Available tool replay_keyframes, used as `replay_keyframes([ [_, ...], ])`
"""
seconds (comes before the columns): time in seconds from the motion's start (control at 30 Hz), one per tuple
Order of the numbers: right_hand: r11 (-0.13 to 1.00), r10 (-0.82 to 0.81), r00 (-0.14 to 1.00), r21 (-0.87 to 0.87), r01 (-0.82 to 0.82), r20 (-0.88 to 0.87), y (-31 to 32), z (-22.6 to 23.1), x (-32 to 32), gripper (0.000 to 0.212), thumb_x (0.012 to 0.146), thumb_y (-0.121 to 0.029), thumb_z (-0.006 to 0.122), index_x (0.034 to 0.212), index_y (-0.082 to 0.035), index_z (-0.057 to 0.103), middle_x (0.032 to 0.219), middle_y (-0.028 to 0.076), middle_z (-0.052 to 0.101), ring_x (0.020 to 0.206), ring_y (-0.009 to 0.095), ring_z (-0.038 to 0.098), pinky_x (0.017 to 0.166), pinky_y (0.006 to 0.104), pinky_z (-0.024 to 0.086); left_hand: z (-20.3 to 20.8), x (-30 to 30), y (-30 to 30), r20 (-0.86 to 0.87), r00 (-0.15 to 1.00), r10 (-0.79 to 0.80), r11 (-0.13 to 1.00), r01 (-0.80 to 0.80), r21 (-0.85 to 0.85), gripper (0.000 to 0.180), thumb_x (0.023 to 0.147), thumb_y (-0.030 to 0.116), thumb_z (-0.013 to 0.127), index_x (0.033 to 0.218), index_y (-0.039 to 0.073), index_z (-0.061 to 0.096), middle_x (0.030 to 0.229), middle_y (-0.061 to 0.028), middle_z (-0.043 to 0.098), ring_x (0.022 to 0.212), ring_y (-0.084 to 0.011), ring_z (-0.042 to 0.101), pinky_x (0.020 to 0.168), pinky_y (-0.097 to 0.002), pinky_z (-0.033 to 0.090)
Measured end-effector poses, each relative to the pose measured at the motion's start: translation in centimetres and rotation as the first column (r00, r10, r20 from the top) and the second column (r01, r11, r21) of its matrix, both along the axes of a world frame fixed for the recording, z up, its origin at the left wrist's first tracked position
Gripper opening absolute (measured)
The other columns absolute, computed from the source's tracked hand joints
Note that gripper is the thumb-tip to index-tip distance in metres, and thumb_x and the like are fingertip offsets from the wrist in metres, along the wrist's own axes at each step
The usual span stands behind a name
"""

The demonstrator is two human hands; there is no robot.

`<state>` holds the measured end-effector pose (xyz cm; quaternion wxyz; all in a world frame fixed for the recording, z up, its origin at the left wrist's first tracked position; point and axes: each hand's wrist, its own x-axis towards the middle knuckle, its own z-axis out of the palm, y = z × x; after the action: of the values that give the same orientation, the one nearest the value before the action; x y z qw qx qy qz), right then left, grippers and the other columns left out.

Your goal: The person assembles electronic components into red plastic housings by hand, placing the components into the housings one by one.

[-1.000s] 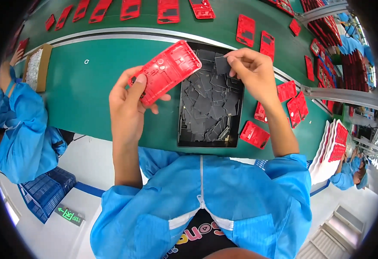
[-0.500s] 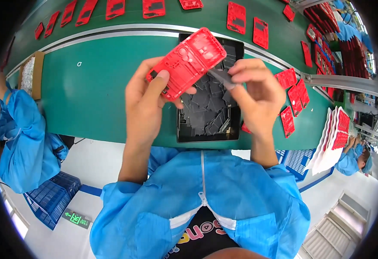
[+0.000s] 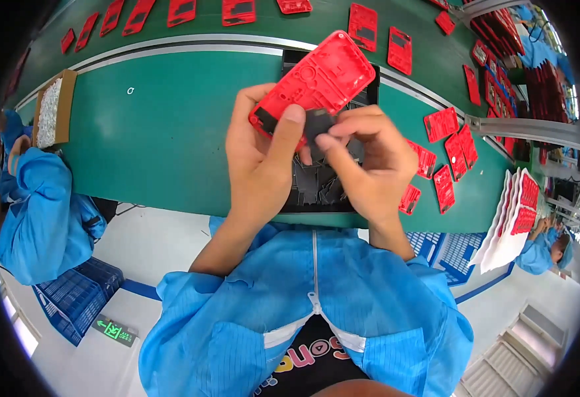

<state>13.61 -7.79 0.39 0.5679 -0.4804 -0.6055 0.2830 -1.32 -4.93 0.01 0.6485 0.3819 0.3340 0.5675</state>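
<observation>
A red plastic phone housing (image 3: 326,76) lies tilted in my left hand (image 3: 263,155), its ribbed inner side facing up and my thumb pressing near its lower end. My right hand (image 3: 376,155) pinches a thin dark grey sheet piece (image 3: 318,126) between thumb and fingers. That piece overlaps the housing's lower right edge, beside my left thumb. Whether it touches the housing I cannot tell. Beneath both hands stands a black tray (image 3: 333,210) with many similar grey pieces (image 3: 316,182), partly hidden by my hands and the housing.
Several red housings (image 3: 443,188) lie on the green table at right, next to a stack of white wavy trays (image 3: 502,221). More housings (image 3: 238,12) line the far green strip beyond a metal rail (image 3: 204,45). At left are a cardboard box (image 3: 65,109) and a co-worker's blue sleeve (image 3: 42,212).
Both hands and the housing have shifted in the picture, the housing up and to the right. The grey piece has moved from the housing's right side to its lower edge by my left thumb.
</observation>
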Motion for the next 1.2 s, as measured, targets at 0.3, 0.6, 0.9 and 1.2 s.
replay_keyframes([
  [0.3,0.998,0.014,0.951,-0.06,-0.034,-0.31,-0.7,3.1,-0.3,0.023,0.09,0.013,0.066,0.113,0.008,0.066,0.106,0.011,0.062,0.084,0.016,0.073,0.064,0.0231,0.058,0.1,-0.4,0.1,0.05,0.999,-0.009,1.0,0.01,-0.016,0.027,0.109,0.017,0.047,0.125,-0.004,0.049,0.112,-0.0196,0.069,0.096,-0.025,0.072,0.073,-0.0332,0.057],
  [0.6,0.979,-0.1,0.94,-0.2,0.035,-0.327,0.2,2.6,-1.0,0.028,0.09,0.011,0.069,0.117,0.008,0.064,0.097,0.01,0.067,0.08,0.018,0.075,0.067,0.0237,0.06,0.4,-0.4,-0.3,0.104,0.994,-0.02,0.999,0.015,0.048,0.031,0.104,0.003,0.053,0.133,-0.007,0.05,0.124,-0.0161,0.065,0.113,-0.0165,0.063,0.095,-0.0294,0.052],
  [0.9,0.966,-0.118,0.897,-0.26,0.004,-0.425,0.2,2.9,-0.9,0.014,0.092,0.007,0.069,0.106,0.007,0.068,0.093,0.015,0.075,0.083,0.02,0.076,0.062,0.0233,0.058,0.1,-0.9,0.2,0.087,0.996,-0.033,0.997,0.027,0.077,0.04,0.106,0.005,0.049,0.143,-0.011,0.046,0.135,-0.0183,0.062,0.123,-0.0222,0.061,0.106,-0.0375,0.047],
  [1.2,0.958,-0.103,0.916,-0.285,-0.013,-0.388,0.4,3.1,-0.7,0.014,0.093,0.006,0.069,0.107,0.006,0.068,0.093,0.012,0.075,0.083,0.018,0.076,0.06,0.0218,0.056,0.1,-0.7,0.3,0.078,0.997,-0.028,0.998,0.024,0.056,0.034,0.104,0.003,0.056,0.135,-0.01,0.054,0.122,-0.0146,0.07,0.11,-0.0147,0.065,0.095,-0.0274,0.051],
])
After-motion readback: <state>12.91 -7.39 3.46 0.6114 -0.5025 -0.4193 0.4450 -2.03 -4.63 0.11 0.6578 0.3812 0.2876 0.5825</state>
